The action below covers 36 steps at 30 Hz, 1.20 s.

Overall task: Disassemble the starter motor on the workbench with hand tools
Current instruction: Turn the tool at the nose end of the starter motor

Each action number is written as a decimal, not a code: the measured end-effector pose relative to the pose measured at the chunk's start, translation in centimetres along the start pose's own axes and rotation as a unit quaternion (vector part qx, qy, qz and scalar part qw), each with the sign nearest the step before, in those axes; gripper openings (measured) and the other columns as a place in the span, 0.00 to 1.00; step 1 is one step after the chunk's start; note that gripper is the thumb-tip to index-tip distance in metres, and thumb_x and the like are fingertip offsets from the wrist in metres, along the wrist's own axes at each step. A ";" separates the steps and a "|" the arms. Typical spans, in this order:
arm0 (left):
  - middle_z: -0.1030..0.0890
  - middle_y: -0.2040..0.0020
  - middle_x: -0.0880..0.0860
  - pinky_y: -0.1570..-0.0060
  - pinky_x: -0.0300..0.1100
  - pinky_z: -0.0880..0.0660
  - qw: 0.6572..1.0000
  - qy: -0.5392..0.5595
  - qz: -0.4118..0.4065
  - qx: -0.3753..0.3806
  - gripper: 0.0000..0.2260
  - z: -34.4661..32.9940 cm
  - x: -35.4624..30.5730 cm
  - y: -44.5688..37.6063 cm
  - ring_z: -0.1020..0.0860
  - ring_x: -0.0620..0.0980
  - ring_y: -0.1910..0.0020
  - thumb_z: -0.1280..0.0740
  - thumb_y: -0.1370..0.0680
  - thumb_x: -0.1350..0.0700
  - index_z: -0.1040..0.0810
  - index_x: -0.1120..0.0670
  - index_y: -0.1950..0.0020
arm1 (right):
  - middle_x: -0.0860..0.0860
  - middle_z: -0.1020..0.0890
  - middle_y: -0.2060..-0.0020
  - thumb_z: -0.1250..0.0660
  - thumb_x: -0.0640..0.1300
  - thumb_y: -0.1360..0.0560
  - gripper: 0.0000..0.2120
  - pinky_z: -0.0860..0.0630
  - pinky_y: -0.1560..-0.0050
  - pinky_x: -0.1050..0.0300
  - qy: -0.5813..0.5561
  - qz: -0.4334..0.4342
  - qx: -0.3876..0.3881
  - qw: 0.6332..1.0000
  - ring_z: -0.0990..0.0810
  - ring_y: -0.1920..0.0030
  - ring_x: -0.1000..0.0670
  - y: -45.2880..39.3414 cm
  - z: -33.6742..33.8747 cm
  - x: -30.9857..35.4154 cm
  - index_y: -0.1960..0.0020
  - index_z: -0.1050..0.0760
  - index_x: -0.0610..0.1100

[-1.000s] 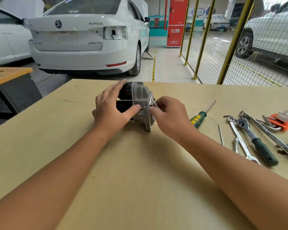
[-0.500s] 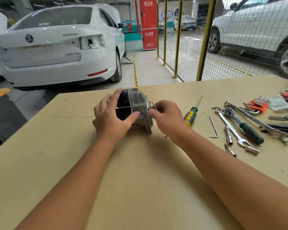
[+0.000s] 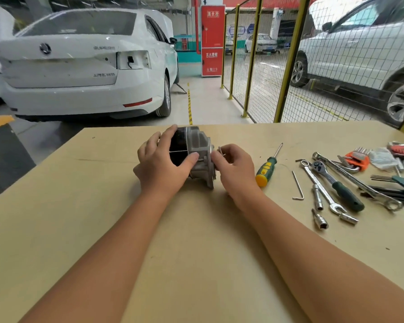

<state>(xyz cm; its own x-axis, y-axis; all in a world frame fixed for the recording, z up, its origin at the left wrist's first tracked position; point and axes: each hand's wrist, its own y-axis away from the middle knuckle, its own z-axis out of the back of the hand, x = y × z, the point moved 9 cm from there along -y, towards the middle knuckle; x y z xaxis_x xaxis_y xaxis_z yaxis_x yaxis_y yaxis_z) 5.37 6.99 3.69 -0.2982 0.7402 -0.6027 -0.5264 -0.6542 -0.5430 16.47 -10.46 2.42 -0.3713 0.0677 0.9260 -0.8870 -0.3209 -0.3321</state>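
The starter motor [image 3: 197, 145], with a black body and a grey cast end housing, lies on its side on the wooden workbench [image 3: 196, 241]. My left hand [image 3: 163, 163] grips its black body from the left, fingers over the top and thumb on the housing. At the flange on the motor's right end, my right hand [image 3: 234, 166] has its fingers curled and pinches a small metal part. That part is mostly hidden by the fingers.
To the right lie a green-yellow screwdriver [image 3: 266, 169], a loose hex key [image 3: 297, 186], a ratchet [image 3: 338, 185], spanners [image 3: 357, 180], sockets [image 3: 320, 219] and hex key sets [image 3: 359, 158]. A white car [image 3: 79, 64] and yellow mesh fence [image 3: 287, 59] stand beyond the bench.
The camera has swung right and tilted up, bringing more tools into view. Both hands stay on the motor; the right hand's fingers have shifted slightly at the flange.
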 end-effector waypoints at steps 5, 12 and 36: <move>0.34 0.22 0.45 0.34 0.60 0.29 1.000 0.000 -0.003 0.021 0.40 0.0 0.1 0.1 0.38 0.53 0.23 0.24 0.31 0.35 0.37 0.32 0.22 | 0.46 0.17 0.61 0.30 0.48 0.24 0.05 0.20 0.51 0.40 -0.038 -0.007 0.001 0.999 0.18 0.56 0.43 0.0 -0.1 -0.5 0.56 0.21 0.47; 0.34 0.21 0.45 0.34 0.61 0.30 1.000 -0.006 -0.003 0.010 0.37 0.2 -0.1 0.5 0.39 0.52 0.23 0.29 0.29 0.31 0.38 0.32 0.22 | 0.53 0.19 0.64 0.31 0.50 0.22 0.07 0.24 0.58 0.55 -0.004 0.023 -0.004 1.000 0.21 0.61 0.53 -0.3 -0.2 -0.9 0.57 0.23 0.50; 0.34 0.22 0.44 0.33 0.63 0.30 1.000 0.005 0.002 0.022 0.37 0.1 -0.1 0.3 0.38 0.53 0.24 0.30 0.29 0.32 0.38 0.33 0.22 | 0.51 0.19 0.62 0.31 0.48 0.23 0.05 0.21 0.50 0.42 -0.031 0.029 0.015 0.999 0.20 0.57 0.48 -0.3 -0.4 -1.0 0.57 0.22 0.51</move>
<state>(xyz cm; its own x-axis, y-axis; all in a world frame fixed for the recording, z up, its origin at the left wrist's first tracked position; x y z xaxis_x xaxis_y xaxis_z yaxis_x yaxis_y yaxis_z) 5.17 6.70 3.62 -0.2928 0.7355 -0.6109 -0.5599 -0.6498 -0.5140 16.94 -10.10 1.55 -0.4032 -0.0100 0.9151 -0.8553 -0.3515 -0.3807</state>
